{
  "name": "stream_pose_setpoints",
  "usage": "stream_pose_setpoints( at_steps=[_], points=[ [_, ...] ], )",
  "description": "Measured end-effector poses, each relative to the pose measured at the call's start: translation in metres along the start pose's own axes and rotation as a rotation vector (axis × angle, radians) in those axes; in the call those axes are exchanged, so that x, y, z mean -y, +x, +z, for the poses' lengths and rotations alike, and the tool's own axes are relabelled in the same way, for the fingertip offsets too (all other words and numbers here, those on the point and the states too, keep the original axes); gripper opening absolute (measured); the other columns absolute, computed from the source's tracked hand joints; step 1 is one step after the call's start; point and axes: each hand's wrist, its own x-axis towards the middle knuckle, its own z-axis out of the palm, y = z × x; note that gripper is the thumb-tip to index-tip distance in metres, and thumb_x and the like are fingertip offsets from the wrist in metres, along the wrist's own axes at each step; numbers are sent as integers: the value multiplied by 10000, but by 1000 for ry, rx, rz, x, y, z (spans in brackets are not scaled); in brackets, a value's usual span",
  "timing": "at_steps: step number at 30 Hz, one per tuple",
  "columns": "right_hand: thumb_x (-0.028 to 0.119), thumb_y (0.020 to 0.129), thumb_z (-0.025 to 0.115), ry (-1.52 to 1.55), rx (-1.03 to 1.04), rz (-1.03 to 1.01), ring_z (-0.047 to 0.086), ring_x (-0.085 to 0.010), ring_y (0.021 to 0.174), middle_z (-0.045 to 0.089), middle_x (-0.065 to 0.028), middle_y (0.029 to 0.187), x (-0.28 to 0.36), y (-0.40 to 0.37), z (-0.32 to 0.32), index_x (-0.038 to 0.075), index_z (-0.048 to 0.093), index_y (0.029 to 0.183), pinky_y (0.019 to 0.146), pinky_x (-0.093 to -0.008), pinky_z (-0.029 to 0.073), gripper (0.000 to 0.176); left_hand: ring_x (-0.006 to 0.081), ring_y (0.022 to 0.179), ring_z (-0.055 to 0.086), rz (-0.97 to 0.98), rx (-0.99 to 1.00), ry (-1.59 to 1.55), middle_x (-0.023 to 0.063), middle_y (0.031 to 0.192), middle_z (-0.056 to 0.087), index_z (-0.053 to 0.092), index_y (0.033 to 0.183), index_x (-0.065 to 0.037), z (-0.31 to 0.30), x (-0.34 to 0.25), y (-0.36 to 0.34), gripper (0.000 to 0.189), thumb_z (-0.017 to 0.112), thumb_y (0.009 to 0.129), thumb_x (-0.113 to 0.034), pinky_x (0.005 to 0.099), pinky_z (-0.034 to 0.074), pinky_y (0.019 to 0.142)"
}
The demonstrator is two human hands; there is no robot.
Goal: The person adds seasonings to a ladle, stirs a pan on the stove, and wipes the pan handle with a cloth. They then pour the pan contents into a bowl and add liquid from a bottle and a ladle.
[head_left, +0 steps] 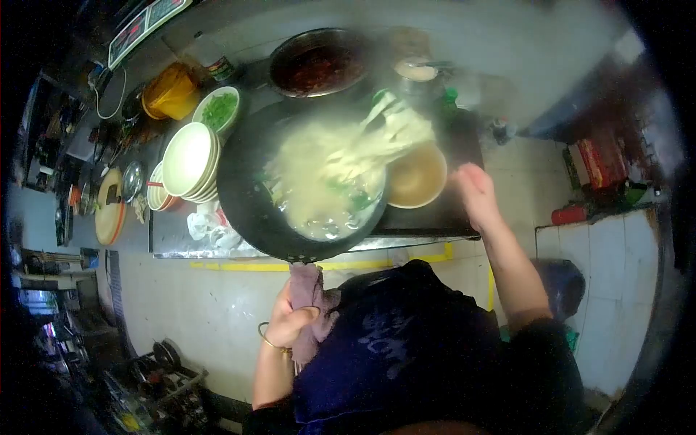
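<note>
My left hand (pixel 293 319) is wrapped round a mauve cloth (pixel 306 283) at the near edge of a dark wok (pixel 243 210); any handle beneath is hidden. Steaming pale broth with green leaves (pixel 319 196) fills the wok's middle. Pale, broad strips of food (pixel 399 130) hang in the air above its right side, smeared by motion. My right hand (pixel 475 194) is raised with curled fingers, just right of a round bowl of light brown liquid (pixel 417 177). A gap shows between hand and bowl, and what the fingers hold, if anything, cannot be made out.
Stacked white bowls (pixel 187 159) and a bowl of chopped greens (pixel 220 109) stand left of the wok. Behind are a yellow container (pixel 172 90) and a pan of dark red contents (pixel 319 65). A round board (pixel 111 210) lies far left. Steam blurs the back.
</note>
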Motion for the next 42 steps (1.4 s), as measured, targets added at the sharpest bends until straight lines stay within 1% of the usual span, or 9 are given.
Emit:
stream_pose_setpoints(
  at_steps=[8,10,13,16,22,25,27,37,42],
  points=[
    [98,859,499,-118,-11,46,527,-104,735,576,-22,743,-66,-24,-27,25,570,774,714,-242,423,133,129,1007,491,-12,0,-85,25,1091,524,403,1256,17,10,-6,2,656,566,621,27,250,370,886],
    [100,834,511,-371,-9,-108,582,-206,711,598,-97,733,-85,-29,-33,24,566,780,662,-313,454,108,132,1013,494,-3,0,-68,31,1103,525,404,1255,18,13,-8,2,653,560,620,33,248,371,885],
    [105,811,525,-1032,-7,-86,588,-329,706,593,-165,735,-55,-37,-35,33,560,775,608,-403,461,88,137,1019,496,-5,17,-47,39,1113,524,403,1253,19,16,-14,5,655,554,616,37,249,371,887],
    [145,806,535,-1131,-10,-228,571,-373,688,588,-175,720,-30,-41,-51,50,547,747,571,-454,448,112,143,1020,497,-23,17,-26,45,1109,523,403,1250,22,20,-19,8,656,554,612,32,256,372,889],
    [121,770,549,-947,-51,-255,585,-324,656,599,-139,708,86,-82,-49,76,598,787,580,-414,461,69,160,1013,504,4,48,-18,58,1102,521,397,1244,35,26,-27,9,654,546,607,19,281,384,890],
    [109,757,535,-1221,260,-383,593,-305,638,597,-103,664,96,-87,-19,82,593,720,552,-401,456,74,161,985,512,-38,53,-55,58,1082,523,400,1239,38,31,-32,10,652,536,602,15,287,390,887],
    [184,805,495,-1330,473,-192,614,-291,629,619,-129,688,86,-70,10,39,602,759,560,-434,478,186,154,975,512,-61,71,-43,52,1071,524,405,1234,36,30,-33,13,648,536,600,15,281,387,886],
    [172,846,483,-1254,154,-58,611,-296,592,598,-123,631,0,-30,55,39,562,931,535,-423,474,177,107,916,506,-139,70,-30,29,1042,524,405,1232,15,19,-34,11,651,536,596,54,215,412,762],
    [185,856,485,-1036,-2,-78,595,-324,598,589,-131,643,-21,-45,44,71,541,921,554,-448,453,142,115,962,495,-141,78,5,29,1069,514,399,1233,15,10,-28,9,645,552,608,48,237,393,836]
  ],
)
